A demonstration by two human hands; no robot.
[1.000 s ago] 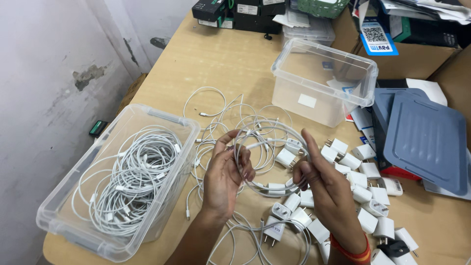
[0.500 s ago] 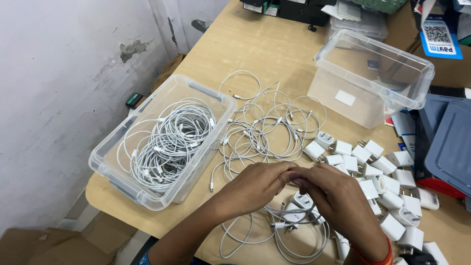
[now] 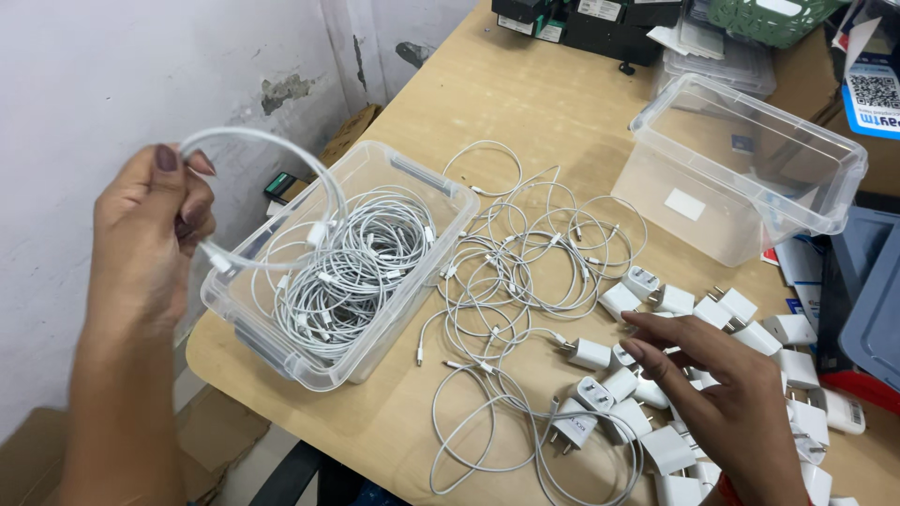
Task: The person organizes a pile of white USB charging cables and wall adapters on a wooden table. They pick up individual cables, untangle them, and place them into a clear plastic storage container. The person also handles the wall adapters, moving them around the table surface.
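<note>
My left hand (image 3: 150, 234) is raised at the left and grips a coiled white cable (image 3: 272, 169), which hangs just above the left end of a clear plastic bin (image 3: 427, 183) full of coiled white cables (image 3: 352, 272). My right hand (image 3: 722, 394) rests low at the right with its fingers spread over a heap of white charger plugs (image 3: 656, 412), touching them. Between the two hands, loose white cables (image 3: 525, 272) lie tangled on the wooden table (image 3: 525, 103).
An empty clear plastic bin (image 3: 750, 169) stands at the back right. Grey-blue lids (image 3: 867, 300) lie at the right edge. Dark boxes and a green basket (image 3: 769, 14) line the far end. The table's near edge runs just below the cable bin; a white wall stands at the left.
My left hand lifted a coiled cable from the middle of the table and carried it left, above the cable bin. My right hand stayed on the plugs. The view shifted left.
</note>
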